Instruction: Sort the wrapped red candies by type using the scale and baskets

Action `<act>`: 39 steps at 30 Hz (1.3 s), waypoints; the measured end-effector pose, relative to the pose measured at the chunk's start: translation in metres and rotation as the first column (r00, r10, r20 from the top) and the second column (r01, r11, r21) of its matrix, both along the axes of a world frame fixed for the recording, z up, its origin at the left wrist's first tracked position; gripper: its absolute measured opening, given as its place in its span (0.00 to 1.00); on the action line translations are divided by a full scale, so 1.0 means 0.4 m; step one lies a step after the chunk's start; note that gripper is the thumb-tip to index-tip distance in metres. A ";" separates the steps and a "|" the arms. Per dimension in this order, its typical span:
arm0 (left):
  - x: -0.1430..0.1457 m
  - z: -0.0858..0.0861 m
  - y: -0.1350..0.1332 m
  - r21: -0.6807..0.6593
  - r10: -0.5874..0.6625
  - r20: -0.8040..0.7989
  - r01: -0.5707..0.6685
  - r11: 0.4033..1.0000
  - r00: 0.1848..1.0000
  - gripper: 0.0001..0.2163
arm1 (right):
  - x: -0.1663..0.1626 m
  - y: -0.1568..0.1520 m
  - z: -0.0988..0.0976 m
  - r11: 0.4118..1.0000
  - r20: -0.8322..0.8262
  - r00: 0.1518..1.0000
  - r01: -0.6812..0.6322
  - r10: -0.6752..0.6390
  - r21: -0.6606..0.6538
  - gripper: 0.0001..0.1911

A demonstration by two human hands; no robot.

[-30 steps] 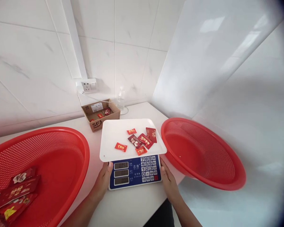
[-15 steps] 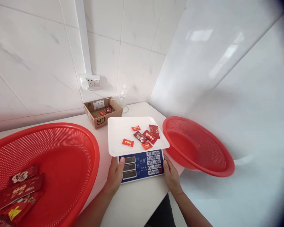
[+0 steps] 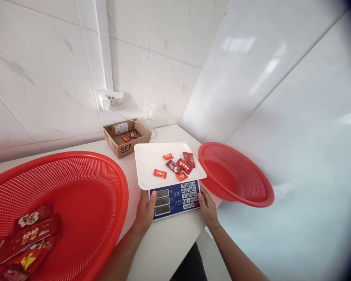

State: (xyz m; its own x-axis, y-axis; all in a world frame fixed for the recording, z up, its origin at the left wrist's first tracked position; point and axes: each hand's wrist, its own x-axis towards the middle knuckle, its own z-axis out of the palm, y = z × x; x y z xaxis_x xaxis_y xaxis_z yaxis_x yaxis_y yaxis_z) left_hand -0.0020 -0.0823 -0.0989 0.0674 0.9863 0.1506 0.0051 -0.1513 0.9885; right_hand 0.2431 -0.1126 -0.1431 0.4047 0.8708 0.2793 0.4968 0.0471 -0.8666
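Note:
A digital weighing scale [image 3: 177,201] with a blue keypad panel stands on the white table, its white tray [image 3: 146,160] on top. Several small red and dark red wrapped packets [image 3: 184,165] lie spread over that tray, mostly toward its right half. My left hand [image 3: 146,210] grips the scale's left side, thumb up beside the displays. On the opposite edge, by the number keys, my right hand [image 3: 207,208] is closed on the scale, its lower fingers partly hidden. The display digits are too faint to read.
A large red plastic basket [image 3: 119,187] at left holds several red packets [image 3: 29,238]. Another red basket [image 3: 266,195] stands right of the scale. Behind are a cardboard box [image 3: 142,139] with packets, a clear bottle [image 3: 150,117] and a wall socket [image 3: 115,100] with a plug.
The view has shifted slightly, so the baskets and scale sit a little differently in it. Both hands keep their hold on the scale, and the packets keep their arrangement on the tray.

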 end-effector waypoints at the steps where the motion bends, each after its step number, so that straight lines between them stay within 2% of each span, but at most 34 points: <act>1: 0.004 -0.005 0.000 -0.013 0.002 0.009 -0.001 1.000 1.000 0.25 | 0.001 -0.001 0.001 1.000 -0.007 1.000 -0.007 0.007 0.004 0.29; 11: 0.006 -0.021 -0.006 -0.169 0.040 0.056 -0.030 0.985 0.998 0.26 | 0.010 -0.015 0.010 0.996 -0.153 0.985 -0.084 0.085 0.009 0.25; 16: -0.004 -0.022 -0.002 -0.227 0.054 0.053 -0.041 0.973 0.997 0.27 | 0.005 -0.028 0.026 0.994 -0.132 0.987 -0.101 0.096 -0.031 0.23; 20: -0.008 -0.002 -0.008 -0.308 0.074 -0.023 -0.077 0.948 0.997 0.28 | 0.025 -0.039 0.081 0.994 0.010 0.996 -0.086 0.087 -0.071 0.19; 22: -0.007 0.011 -0.017 -0.322 0.079 -0.058 -0.094 0.942 0.995 0.29 | 0.039 -0.037 0.133 1.000 0.154 0.988 -0.014 0.014 -0.004 0.17; 24: -0.002 0.028 -0.030 -0.287 0.085 -0.082 -0.105 0.952 0.993 0.30 | 0.046 -0.021 0.194 0.998 0.254 0.967 0.004 -0.021 0.065 0.15; 26: 0.009 0.047 -0.044 -0.221 0.111 -0.104 -0.132 0.966 0.988 0.31 | 0.039 0.011 0.252 0.997 0.295 0.954 -0.070 0.057 0.032 0.14; 28: 0.022 0.066 -0.057 -0.165 0.137 -0.131 -0.158 0.974 0.982 0.32 | 0.018 0.053 0.292 0.974 0.351 0.909 -0.218 0.225 -0.059 0.15; 30: 0.031 0.078 -0.072 -0.150 0.149 -0.176 -0.177 0.973 0.973 0.34 | -0.012 0.097 0.310 0.922 0.427 0.817 -0.357 0.387 -0.152 0.16; 32: 0.032 0.079 -0.086 -0.189 0.161 -0.228 -0.206 0.960 0.960 0.36 | -0.043 0.138 0.308 0.870 0.487 0.723 -0.437 0.490 -0.228 0.17; 35: 0.012 0.065 -0.107 -0.278 0.161 -0.269 -0.237 0.931 0.949 0.38 | -0.077 0.188 0.296 0.847 0.525 0.666 -0.456 0.529 -0.275 0.16; 39: -0.051 0.049 -0.125 -0.284 0.172 -0.263 -0.246 0.927 0.950 0.40 | -0.076 0.235 0.300 0.862 0.515 0.698 -0.461 0.498 -0.209 0.16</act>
State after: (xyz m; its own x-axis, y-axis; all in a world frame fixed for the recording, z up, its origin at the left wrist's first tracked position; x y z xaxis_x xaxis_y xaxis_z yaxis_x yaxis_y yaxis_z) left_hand -0.0224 -0.1321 -0.0795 -0.1496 0.9758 -0.1593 0.2343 0.1915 0.9531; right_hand 0.2129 -0.0187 -0.0230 -0.2723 0.9268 0.2586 0.8001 0.3674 -0.4742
